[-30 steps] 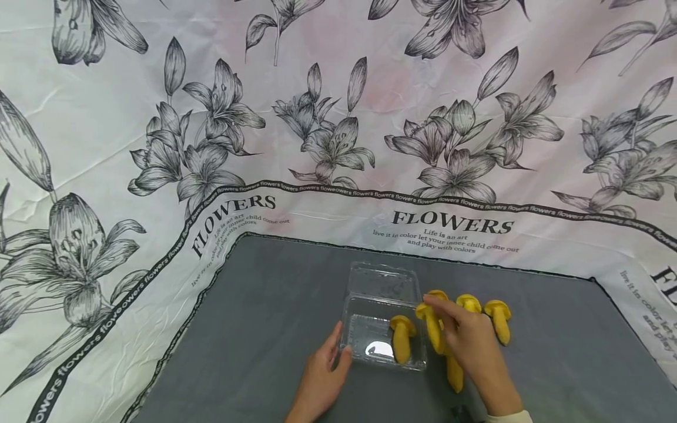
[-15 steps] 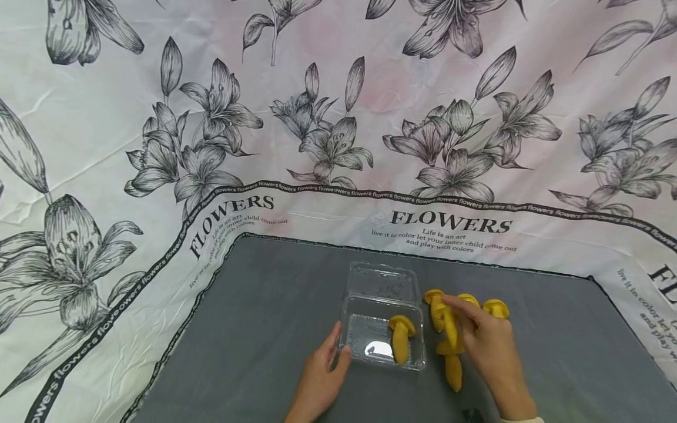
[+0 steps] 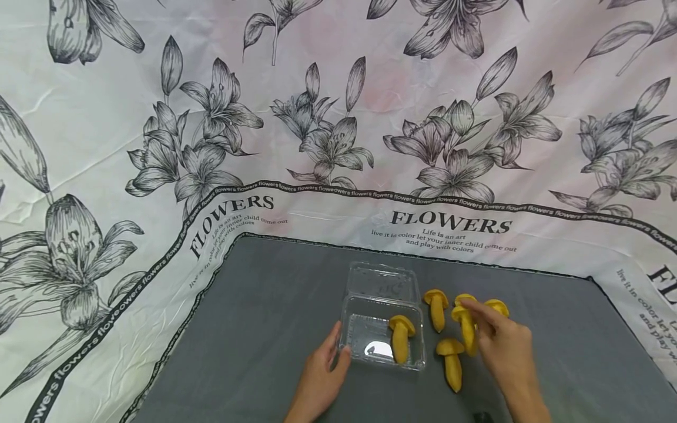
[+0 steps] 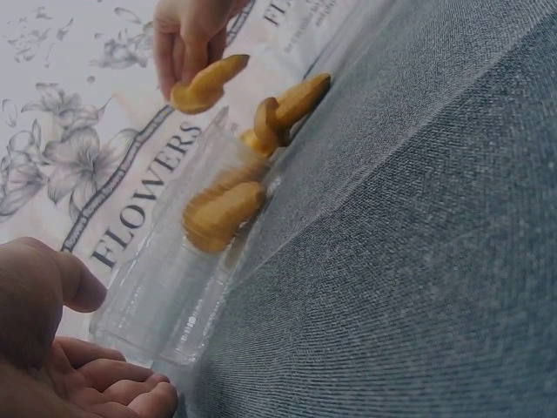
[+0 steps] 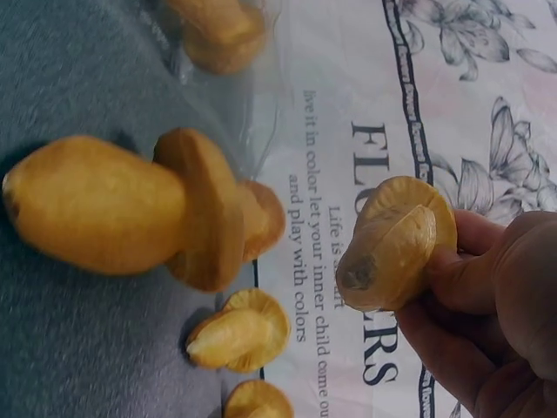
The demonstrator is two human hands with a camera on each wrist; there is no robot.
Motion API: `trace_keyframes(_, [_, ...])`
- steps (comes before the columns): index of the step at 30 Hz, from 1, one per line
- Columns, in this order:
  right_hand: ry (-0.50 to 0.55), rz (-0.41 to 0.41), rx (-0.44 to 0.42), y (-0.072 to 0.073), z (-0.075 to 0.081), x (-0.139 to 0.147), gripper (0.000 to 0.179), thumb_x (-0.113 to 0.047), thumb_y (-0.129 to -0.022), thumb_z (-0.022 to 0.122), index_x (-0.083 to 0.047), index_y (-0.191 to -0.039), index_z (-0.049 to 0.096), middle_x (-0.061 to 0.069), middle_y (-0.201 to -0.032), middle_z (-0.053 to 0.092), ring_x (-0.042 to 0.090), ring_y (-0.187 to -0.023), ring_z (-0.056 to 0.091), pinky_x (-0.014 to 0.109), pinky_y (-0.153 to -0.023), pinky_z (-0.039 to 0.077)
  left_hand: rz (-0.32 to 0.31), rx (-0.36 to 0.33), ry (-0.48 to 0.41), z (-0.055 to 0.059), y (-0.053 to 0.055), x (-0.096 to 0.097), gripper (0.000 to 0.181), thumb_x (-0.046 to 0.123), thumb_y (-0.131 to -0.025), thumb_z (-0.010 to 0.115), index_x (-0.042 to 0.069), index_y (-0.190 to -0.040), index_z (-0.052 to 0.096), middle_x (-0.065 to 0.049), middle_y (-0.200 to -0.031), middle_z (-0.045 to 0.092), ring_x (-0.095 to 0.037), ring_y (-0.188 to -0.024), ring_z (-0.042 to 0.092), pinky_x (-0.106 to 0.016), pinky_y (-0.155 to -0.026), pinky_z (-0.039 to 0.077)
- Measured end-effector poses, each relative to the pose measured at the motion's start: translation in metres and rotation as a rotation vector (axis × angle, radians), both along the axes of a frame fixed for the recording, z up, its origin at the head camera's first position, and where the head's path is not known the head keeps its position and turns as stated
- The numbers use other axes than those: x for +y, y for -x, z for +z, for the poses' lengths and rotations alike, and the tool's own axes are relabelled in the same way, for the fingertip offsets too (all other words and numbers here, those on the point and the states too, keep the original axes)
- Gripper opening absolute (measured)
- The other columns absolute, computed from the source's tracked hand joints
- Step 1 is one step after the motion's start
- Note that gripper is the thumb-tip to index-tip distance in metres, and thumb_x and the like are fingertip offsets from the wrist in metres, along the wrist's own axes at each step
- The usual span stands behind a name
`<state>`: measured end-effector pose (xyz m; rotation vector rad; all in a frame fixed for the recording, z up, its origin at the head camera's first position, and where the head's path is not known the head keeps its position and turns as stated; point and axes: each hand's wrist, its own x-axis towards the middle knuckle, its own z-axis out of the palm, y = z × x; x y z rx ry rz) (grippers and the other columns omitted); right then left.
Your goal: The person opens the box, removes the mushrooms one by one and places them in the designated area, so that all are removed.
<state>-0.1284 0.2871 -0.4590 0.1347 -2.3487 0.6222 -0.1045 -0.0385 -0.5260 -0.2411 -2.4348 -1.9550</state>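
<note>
My right hand (image 3: 508, 349) pinches a yellow mushroom (image 3: 466, 332) by its cap between thumb and fingers, raised above the table. In the right wrist view this mushroom (image 5: 392, 248) looks wrapped in clear film. My left hand (image 3: 322, 373) rests against the near left corner of a clear plastic box (image 3: 365, 358), with relaxed fingers. The box's lid (image 3: 383, 282) is folded back. One mushroom (image 3: 401, 341) lies in the box's right half. Right of the box, a mushroom (image 3: 436, 311) and a nearer mushroom (image 3: 452, 367) lie on the table.
Behind my right hand are a partly hidden mushroom (image 3: 464, 299) and another mushroom (image 3: 498, 306). The grey table (image 3: 254, 329) ends at a white flower-printed cloth (image 3: 338, 223). A small dark object (image 3: 482, 418) shows at the bottom edge.
My right hand has carried its mushroom to the right, away from the box. Two loose mushrooms that it partly covered now show fully. The left hand and the box hold still.
</note>
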Motion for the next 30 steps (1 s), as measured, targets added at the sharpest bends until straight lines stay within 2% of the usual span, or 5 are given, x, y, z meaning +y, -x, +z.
trace_keyframes(4, [0.010,-0.040,-0.053,-0.004,-0.001,0.004,0.027,0.005,-0.093,0.077,-0.014,-0.112,0.083,-0.011,-0.053,0.041,-0.003,-0.044,0.020,0.019,-0.037,0.024,0.000,0.005,-0.007,0.000,0.000,0.000,0.060,0.020,-0.108,0.061,-0.003,-0.160,0.040,-0.027,-0.158,0.047,-0.038,-0.147,0.046,-0.046,-0.117,0.043])
trace_keyframes(10, [0.031,-0.093,-0.140,-0.007,-0.004,0.010,0.023,0.000,-0.097,0.075,-0.014,-0.114,0.083,-0.007,-0.055,0.054,0.003,-0.041,0.029,0.021,-0.037,0.028,0.008,0.001,-0.012,0.000,0.000,0.001,0.060,0.018,-0.108,0.062,-0.002,-0.160,0.041,-0.026,-0.157,0.048,-0.037,-0.147,0.047,-0.045,-0.117,0.043])
trace_keyframes(13, [0.018,-0.111,-0.171,-0.008,-0.005,0.012,0.022,-0.002,-0.099,0.073,-0.013,-0.115,0.082,-0.007,-0.054,0.052,0.006,-0.040,0.030,0.023,-0.036,0.029,0.007,0.001,-0.015,0.000,0.000,0.001,0.060,0.018,-0.108,0.062,-0.002,-0.160,0.041,-0.027,-0.157,0.049,-0.037,-0.147,0.047,-0.045,-0.117,0.043])
trace_keyframes(23, [0.018,-0.141,-0.203,-0.012,-0.011,0.019,0.021,-0.001,-0.099,0.072,-0.011,-0.114,0.082,0.002,-0.065,0.069,0.007,-0.041,0.033,0.024,-0.038,0.031,-0.013,-0.024,0.012,0.001,0.000,0.001,0.061,0.021,-0.109,0.059,-0.001,-0.162,0.037,-0.026,-0.161,0.044,-0.036,-0.149,0.043,-0.044,-0.118,0.041])
trace_keyframes(30, [0.028,-0.154,-0.304,-0.016,-0.015,0.022,0.020,-0.004,-0.103,0.068,-0.010,-0.118,0.081,0.004,-0.067,0.069,0.011,-0.040,0.034,0.025,-0.038,0.031,-0.019,-0.004,-0.027,0.002,-0.001,0.001,0.060,0.018,-0.109,0.060,-0.004,-0.161,0.038,-0.028,-0.159,0.045,-0.039,-0.149,0.043,-0.047,-0.118,0.041])
